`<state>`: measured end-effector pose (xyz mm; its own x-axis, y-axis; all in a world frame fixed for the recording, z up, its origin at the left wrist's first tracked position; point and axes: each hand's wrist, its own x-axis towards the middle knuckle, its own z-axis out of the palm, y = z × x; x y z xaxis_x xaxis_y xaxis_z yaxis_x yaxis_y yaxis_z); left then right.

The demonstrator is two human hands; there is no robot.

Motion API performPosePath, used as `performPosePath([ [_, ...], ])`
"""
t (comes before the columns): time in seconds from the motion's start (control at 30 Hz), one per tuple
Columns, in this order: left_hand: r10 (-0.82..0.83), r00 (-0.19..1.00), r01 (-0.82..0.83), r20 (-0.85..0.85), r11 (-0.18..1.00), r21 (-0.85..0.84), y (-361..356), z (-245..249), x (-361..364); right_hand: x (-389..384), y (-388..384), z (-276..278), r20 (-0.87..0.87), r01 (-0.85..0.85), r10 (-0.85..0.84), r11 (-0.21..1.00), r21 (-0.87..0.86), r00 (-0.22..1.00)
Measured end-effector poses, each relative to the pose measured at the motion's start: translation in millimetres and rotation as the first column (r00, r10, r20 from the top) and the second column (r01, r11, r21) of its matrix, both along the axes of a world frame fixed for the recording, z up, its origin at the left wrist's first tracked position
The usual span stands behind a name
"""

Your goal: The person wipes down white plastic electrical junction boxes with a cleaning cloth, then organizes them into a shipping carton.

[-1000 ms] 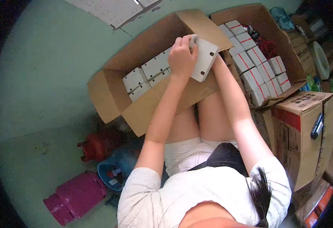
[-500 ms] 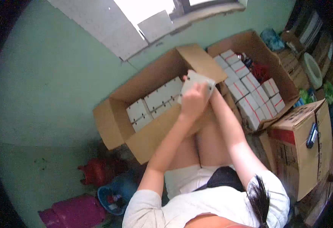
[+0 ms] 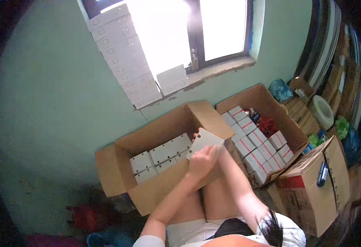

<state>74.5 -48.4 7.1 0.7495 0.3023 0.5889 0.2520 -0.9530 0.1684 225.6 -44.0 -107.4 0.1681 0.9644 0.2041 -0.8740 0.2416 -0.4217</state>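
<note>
A flat white box [image 3: 206, 141] with dark dots at its corners is held tilted above the open carton [image 3: 160, 199] at the middle. My right hand [image 3: 197, 131] supports it from beneath; its fingertips show at the far left edge, and the rest is hidden. My left hand [image 3: 203, 159] is closed with curled fingers against the near right part of the box. Whatever those fingers pinch, if anything, is hidden. Inside the carton, similar white boxes [image 3: 164, 153] with dark corner dots lie in rows.
To the right, a second carton [image 3: 256, 95] holds several small white boxes with red stripes [image 3: 256, 138] and a red cord bundle [image 3: 267, 125]. A closed carton [image 3: 296, 197] bears a dark blue tool [image 3: 322, 174]. White panels [image 3: 125, 61] lean by the window [image 3: 223, 31].
The view has tilted up, showing more window and less floor. My left hand has shifted on the white box, its fingers now curled at the near right part. The right hand still supports it.
</note>
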Motion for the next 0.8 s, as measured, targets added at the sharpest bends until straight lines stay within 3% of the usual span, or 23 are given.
performPosePath([
  [0.03,0.114,0.984,-0.119,-0.137,0.993,-0.029,8.8,-6.3,-1.0,2.0,-1.1,-2.0,0.0,0.001,-0.001,1.0,-0.005,1.0],
  [0.07,0.11,0.986,-0.115,-0.129,0.993,-0.034,19.3,-4.5,-1.5,6.8,6.7,4.3,-0.003,0.002,-0.002,1.0,-0.012,1.0],
  [0.13,0.378,0.925,-0.379,-0.041,0.905,-0.194,39.9,4.8,0.7,3.0,5.7,1.2,-0.021,0.002,-0.003,1.0,-0.019,1.0],
  [0.17,0.378,0.925,-0.378,-0.04,0.905,-0.193,40.0,4.3,-0.1,0.5,4.1,-0.6,-0.032,0.0,-0.001,1.0,-0.02,0.999],
  [0.27,0.345,0.938,-0.342,-0.009,0.926,-0.156,28.6,-0.1,-4.0,2.5,8.2,2.7,-0.063,-0.014,0.012,1.0,-0.027,0.998],
  [0.33,0.035,0.996,-0.043,-0.079,0.994,-0.098,4.3,-0.4,-13.5,-0.6,4.5,-0.8,-0.09,-0.021,0.018,0.999,-0.038,0.996],
  [0.37,-0.126,0.991,0.13,0.041,0.985,-0.111,0.1,3.2,-13.9,-3.4,-4.2,-7.0,-0.106,-0.023,0.018,0.999,-0.045,0.994],
  [0.4,-0.128,0.991,0.132,0.037,0.985,-0.115,2.3,2.8,-14.9,-1.6,-3.6,-5.6,-0.122,-0.023,0.017,0.998,-0.051,0.992],
  [0.47,0.086,0.987,-0.096,-0.137,0.993,-0.069,11.5,4.6,-16.0,2.8,12.0,4.3,-0.147,-0.023,0.014,0.998,-0.063,0.989],
  [0.5,0.083,0.987,-0.094,-0.138,0.993,-0.073,21.4,6.3,-13.7,6.5,19.3,8.8,-0.16,-0.024,0.013,0.997,-0.069,0.987],
  [0.57,0.292,0.954,-0.274,0.07,0.941,-0.2,41.4,8.8,-9.4,8.7,20.2,10.7,-0.186,-0.029,0.015,0.997,-0.076,0.982],
  [0.6,0.293,0.954,-0.275,0.069,0.941,-0.199,39.9,8.7,-9.6,7.5,20.6,10.9,-0.199,-0.033,0.017,0.996,-0.077,0.98],
  [0.73,0.143,0.986,-0.131,0.081,0.982,-0.134,9.2,0.2,-13.2,4.4,23.0,9.1,-0.238,-0.045,0.025,0.996,-0.077,0.971],
  [0.8,-0.144,0.987,0.15,0.074,0.984,-0.092,-6.9,-4.8,-16.9,3.9,17.5,4.5,-0.251,-0.116,0.124,0.992,0.048,0.96],
])
